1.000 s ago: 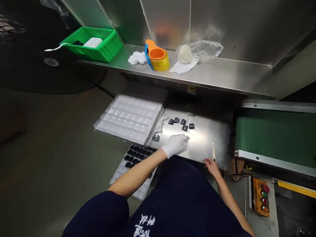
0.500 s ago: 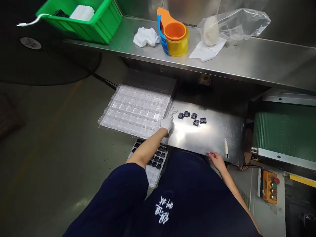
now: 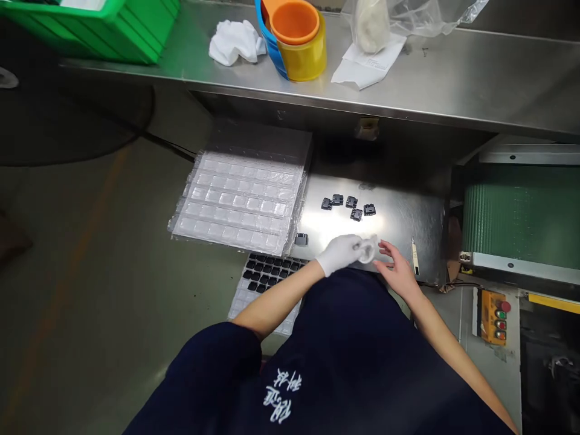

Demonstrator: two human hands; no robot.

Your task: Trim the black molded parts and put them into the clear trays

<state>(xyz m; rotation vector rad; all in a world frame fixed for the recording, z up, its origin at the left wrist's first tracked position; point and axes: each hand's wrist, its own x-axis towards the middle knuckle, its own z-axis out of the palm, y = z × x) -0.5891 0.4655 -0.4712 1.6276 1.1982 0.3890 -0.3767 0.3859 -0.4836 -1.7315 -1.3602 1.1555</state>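
My left hand, in a white glove, is closed on a loose white glove. The loose glove's round cuff faces my right hand. My bare right hand has its fingers apart and holds nothing, just beside that cuff. Both hands are over the front edge of the metal table. Several black plastic parts lie beyond them on the tabletop. Another black part rests to the left, close to the stack of clear plastic trays.
A tray of black parts sits low beside my lap. A craft knife lies at the table's right. The shelf above carries a green bin, a white cloth, tape rolls and a plastic bag. A green conveyor stands right.
My left hand has moved right from the tray stack, carrying the loose white glove to my right hand. The right hand has lifted off the table edge with fingers spread. The view has shifted.
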